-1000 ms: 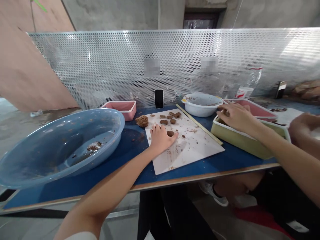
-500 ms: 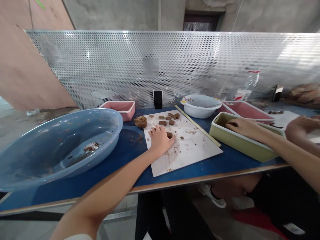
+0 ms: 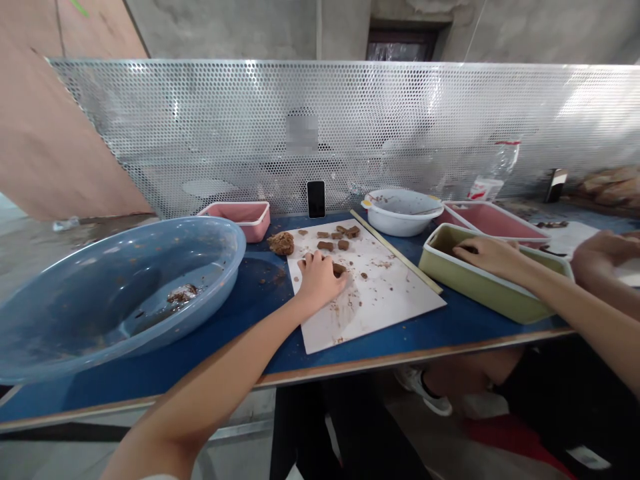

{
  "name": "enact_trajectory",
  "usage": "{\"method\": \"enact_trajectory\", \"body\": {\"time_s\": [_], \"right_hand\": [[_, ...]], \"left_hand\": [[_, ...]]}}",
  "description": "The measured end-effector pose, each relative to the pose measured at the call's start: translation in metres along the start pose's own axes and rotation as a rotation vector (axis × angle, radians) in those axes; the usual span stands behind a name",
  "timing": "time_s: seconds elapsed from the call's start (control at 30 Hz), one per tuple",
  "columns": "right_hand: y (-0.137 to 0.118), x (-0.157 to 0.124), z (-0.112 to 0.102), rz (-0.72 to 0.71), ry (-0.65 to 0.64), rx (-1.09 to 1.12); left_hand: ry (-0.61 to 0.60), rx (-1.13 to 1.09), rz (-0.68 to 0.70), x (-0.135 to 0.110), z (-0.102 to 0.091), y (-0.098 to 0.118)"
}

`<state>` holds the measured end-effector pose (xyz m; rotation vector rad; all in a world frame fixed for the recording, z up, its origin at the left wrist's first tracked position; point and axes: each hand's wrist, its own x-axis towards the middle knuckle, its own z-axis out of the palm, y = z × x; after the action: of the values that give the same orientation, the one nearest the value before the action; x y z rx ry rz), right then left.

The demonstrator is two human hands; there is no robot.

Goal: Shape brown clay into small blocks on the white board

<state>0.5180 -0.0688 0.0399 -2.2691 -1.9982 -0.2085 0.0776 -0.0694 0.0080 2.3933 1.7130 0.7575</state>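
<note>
My left hand (image 3: 316, 280) rests on the white board (image 3: 380, 300), fingers curled, thumb and forefinger pinching a small brown dough piece (image 3: 339, 269). Several more brown pieces (image 3: 336, 235) and a rough brown lump (image 3: 282, 243) lie at the board's far end. My right hand (image 3: 489, 255) reaches into the green tray (image 3: 475, 287), fingers stretched out and pointing left, tips dipping inside. What lies under them is hidden.
A big blue basin (image 3: 115, 293) with a bit of residue fills the left of the blue table (image 3: 240, 333). At the back stand a pink tray (image 3: 240, 215), a phone (image 3: 316, 199), a white bowl (image 3: 400, 212), a second pink tray (image 3: 495, 223) and a long stick (image 3: 395, 251). Another person's hand (image 3: 603, 250) is at the right.
My right hand has come back from the far rim near the pink tray and dropped into the green tray. My left hand has stayed on the board by the brown piece.
</note>
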Motion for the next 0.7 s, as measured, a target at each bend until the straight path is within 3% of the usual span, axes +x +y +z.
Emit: {"method": "enact_trajectory", "body": {"time_s": [0.1, 0.27, 0.7], "right_hand": [[-0.002, -0.002, -0.003, 0.037, -0.041, 0.002], [-0.004, -0.003, -0.005, 0.053, -0.067, 0.017], [-0.003, -0.004, -0.002, 0.057, -0.069, 0.016]], "left_hand": [[-0.042, -0.035, 0.055, 0.008, -0.002, -0.007], [-0.057, -0.086, 0.022, 0.019, -0.003, -0.017], [-0.126, -0.032, 0.068, 0.019, -0.011, -0.019]]}}
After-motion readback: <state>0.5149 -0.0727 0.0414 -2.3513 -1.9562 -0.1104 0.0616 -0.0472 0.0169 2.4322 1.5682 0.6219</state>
